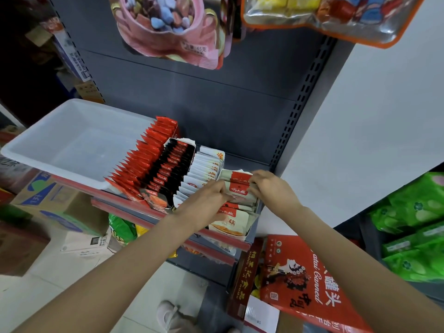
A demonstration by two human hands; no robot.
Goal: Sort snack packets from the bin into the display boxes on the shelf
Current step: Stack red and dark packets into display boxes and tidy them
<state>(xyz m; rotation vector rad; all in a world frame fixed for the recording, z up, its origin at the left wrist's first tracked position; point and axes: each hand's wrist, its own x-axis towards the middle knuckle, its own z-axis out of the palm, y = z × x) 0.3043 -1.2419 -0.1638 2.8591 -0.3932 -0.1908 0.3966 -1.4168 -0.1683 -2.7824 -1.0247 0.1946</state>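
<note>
- The left hand (206,198) comes in from seven o'clock and its curled fingers press against the left edge of the cream-and-red packets (236,188); the right hand (269,188) comes in from five o'clock and pinches the same bundle from the opposite side. So both hands are closed around the packets, which sit directly between them.
- Holding from both sides probably keeps the thin packets squared up and upright, so they slot into the row instead of fanning out.
- The packets stand in the rightmost display box (240,227), at the front right of the shelf (153,216). More of the same kind lie just nearer the camera, at six o'clock of the hands.
- At nine to ten o'clock of the left hand stand three more filled rows, touching side by side: white packets (204,169), then black packets (173,164), then red packets (146,155). Each kind has its own box, which makes the sorting easy to read.
- Farther off at ten o'clock, the clear bin (43,145) rests on the same shelf. No packets are visible in it, so the job looks close to done.
</note>
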